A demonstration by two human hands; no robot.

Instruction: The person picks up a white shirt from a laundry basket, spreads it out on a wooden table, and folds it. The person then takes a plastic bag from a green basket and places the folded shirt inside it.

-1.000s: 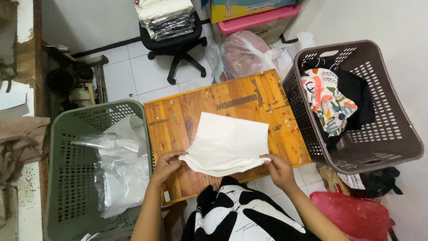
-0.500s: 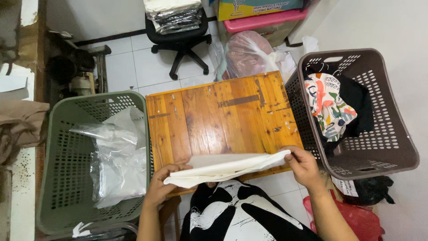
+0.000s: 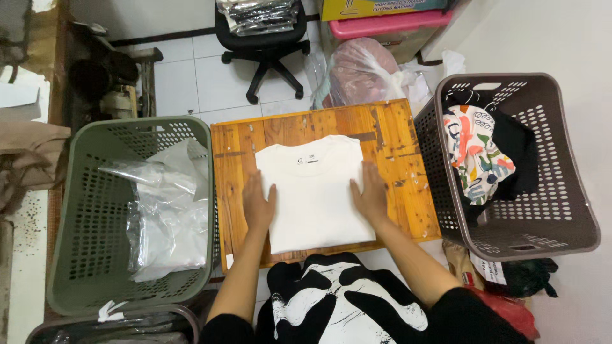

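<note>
On the tabletop (image 3: 395, 159), dead centre: white shirt (image 3: 315, 194), folded to a neat rectangle, neck label up at 12 o'clock. It lies flat on the wood, lower edge near the tabletop's 6 o'clock rim.

Left hand (image 3: 258, 204) flat on the shirt's 9 o'clock edge, fingers straight and together, pointing to 12. Grip open, palm down, holding nothing.

Right hand (image 3: 370, 194) flat on the shirt's 3 o'clock edge, fingers likewise straight, pointing to 12. Grip open, palm pressed on cloth, nothing held.

At 9 o'clock of the tabletop, touching its side: green basket (image 3: 70, 255), with clear plastic bags (image 3: 166, 210) inside, heaped toward its 3 o'clock wall.

At 3 o'clock, just beside the tabletop: brown basket (image 3: 561, 216), holding a patterned cloth (image 3: 475, 156) and dark cloth (image 3: 513, 159).

At 12 o'clock, past the tabletop on the tiled floor: black chair (image 3: 261, 44) stacked with packets; a tied plastic bag (image 3: 363, 70) of reddish stuff to its right.

At 6 o'clock: person's black-and-white printed top (image 3: 331, 306).
</note>
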